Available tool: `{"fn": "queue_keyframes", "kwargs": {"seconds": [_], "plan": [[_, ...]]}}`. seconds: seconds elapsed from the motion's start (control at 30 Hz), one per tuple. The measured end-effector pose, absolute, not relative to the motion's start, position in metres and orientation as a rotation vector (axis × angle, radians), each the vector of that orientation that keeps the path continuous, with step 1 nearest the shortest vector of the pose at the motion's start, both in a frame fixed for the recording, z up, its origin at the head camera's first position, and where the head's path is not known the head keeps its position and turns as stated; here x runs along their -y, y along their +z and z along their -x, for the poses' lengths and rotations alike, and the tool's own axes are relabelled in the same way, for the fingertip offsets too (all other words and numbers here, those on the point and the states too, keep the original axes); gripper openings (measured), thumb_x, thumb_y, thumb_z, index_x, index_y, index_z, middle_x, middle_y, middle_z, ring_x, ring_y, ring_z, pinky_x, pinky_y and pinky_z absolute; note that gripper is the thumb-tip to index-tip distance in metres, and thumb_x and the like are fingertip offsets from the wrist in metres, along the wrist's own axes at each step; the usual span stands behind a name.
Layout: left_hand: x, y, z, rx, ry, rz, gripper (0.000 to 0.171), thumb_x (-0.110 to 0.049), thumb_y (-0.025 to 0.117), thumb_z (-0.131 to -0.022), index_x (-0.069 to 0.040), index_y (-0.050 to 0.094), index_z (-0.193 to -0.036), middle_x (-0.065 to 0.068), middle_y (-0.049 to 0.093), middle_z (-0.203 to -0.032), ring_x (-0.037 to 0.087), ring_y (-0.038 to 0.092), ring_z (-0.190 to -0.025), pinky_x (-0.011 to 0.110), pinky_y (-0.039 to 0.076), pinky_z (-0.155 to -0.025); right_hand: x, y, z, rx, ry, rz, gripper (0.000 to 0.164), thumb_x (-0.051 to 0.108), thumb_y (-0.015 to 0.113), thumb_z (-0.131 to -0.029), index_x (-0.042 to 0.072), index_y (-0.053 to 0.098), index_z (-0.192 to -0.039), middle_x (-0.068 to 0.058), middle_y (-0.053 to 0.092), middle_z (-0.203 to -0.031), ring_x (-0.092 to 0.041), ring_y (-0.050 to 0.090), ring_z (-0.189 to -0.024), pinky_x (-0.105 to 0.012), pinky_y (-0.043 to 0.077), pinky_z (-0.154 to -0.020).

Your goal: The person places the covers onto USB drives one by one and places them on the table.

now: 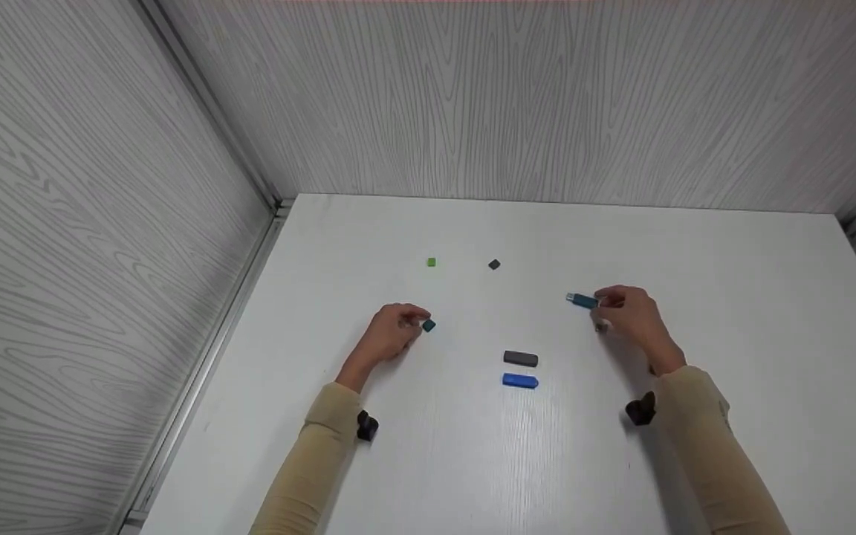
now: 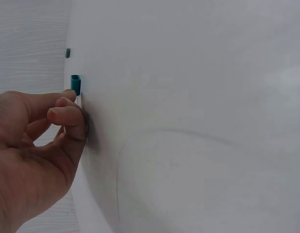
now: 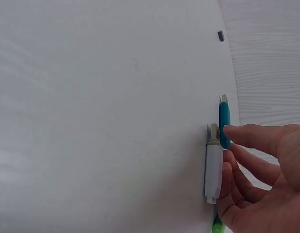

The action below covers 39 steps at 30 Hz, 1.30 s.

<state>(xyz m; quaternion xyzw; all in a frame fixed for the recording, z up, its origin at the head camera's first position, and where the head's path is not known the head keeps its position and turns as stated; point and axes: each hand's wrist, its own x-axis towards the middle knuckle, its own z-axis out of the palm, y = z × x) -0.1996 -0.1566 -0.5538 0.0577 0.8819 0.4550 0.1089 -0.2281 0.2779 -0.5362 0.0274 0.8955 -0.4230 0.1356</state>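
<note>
In the head view, over the white counter [image 1: 435, 453], the left grip [image 1: 389, 332] seems to pinch a small teal cap [image 1: 429, 325] between thumb and forefinger. The right grip [image 1: 632, 319] pinches the rear of a teal USB stick [image 1: 582, 300], its metal plug pointing left, well apart from the cap. Between the hands and nearer the person lie a dark grey stick [image 1: 520, 359] and a blue stick [image 1: 520, 381]; farther off sit a green cap [image 1: 432, 262] and a dark cap [image 1: 494, 264]. The step in hand looks like handling a stick and its matching cap; joining them would call for squaring the cap's mouth to the plug.

In the left wrist view, the fingertips meet the teal cap's near end; its hollow mouth faces away from the palm.

In the right wrist view, the thumb presses the teal USB stick's side. A white stick [image 3: 214, 167] is just beside the curled fingers, whether touching I cannot tell; part of a bright green piece [image 3: 218, 226] shows below. No brand, label or lettering is readable anywhere.
</note>
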Motion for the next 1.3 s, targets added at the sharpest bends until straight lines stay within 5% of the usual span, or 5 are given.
{"fn": "queue_keyframes", "kwargs": {"seconds": [0.27,0.83,1.3], "plan": [[0.1563,-0.5539,0.2025,-2.573,1.347,-0.177,0.03,0.0,0.064,-0.098,-0.005,0.075,-0.126,0.012,0.069,-0.104,0.011,0.053,-0.066,0.023,0.045,-0.058,-0.2771,-0.5365,0.2288,-2.593,-1.198,-0.094,0.047,0.019,0.063,-0.1,0.001,0.062,-0.143,-0.022,0.063,-0.134,-0.032,0.058,-0.118,-0.032,0.046,-0.089],[0.1534,-0.5543,0.2032,-2.653,1.226,-0.184,0.03,-0.003,0.067,-0.098,-0.01,0.077,-0.125,0.008,0.069,-0.103,0.016,0.056,-0.091,0.028,0.047,-0.079,-0.2748,-0.5397,0.2298,-2.585,-1.221,-0.105,0.043,0.019,0.064,-0.101,0.002,0.063,-0.14,-0.019,0.061,-0.126,-0.027,0.056,-0.107,-0.029,0.047,-0.082],[0.1538,-0.5538,0.2015,-2.606,1.296,-0.194,0.029,-0.001,0.068,-0.097,-0.009,0.078,-0.123,0.011,0.064,-0.101,0.012,0.051,-0.064,0.022,0.043,-0.051,-0.2754,-0.5432,0.2286,-2.644,-1.214,-0.05,0.04,0.017,0.067,-0.099,-0.001,0.066,-0.135,-0.022,0.063,-0.124,-0.029,0.055,-0.106,-0.031,0.045,-0.081]]}}
